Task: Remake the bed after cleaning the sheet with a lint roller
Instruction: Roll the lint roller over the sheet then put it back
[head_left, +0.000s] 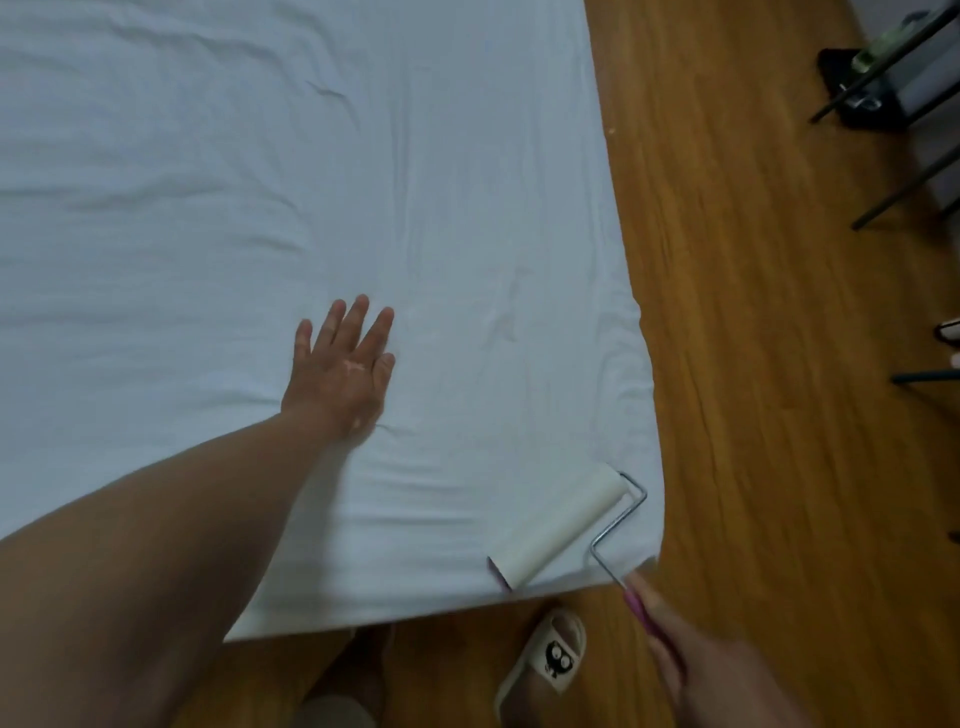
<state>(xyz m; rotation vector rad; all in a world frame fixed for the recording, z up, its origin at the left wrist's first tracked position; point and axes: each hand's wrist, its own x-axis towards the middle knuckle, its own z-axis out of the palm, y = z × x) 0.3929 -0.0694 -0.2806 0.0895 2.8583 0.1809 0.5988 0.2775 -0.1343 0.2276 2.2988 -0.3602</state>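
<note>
White sheet (208, 208), left hand (343, 374) flat; right hand (691, 654) holds roller (558, 527).

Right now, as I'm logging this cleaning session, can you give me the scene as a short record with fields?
left hand: flat on the sheet, fingers spread
right hand: grips the lint roller by its pink handle
lint roller: roll resting on the sheet, near its right corner
sheet: white, lightly wrinkled
floor: wood, a slipper by the sheet's near edge
</note>
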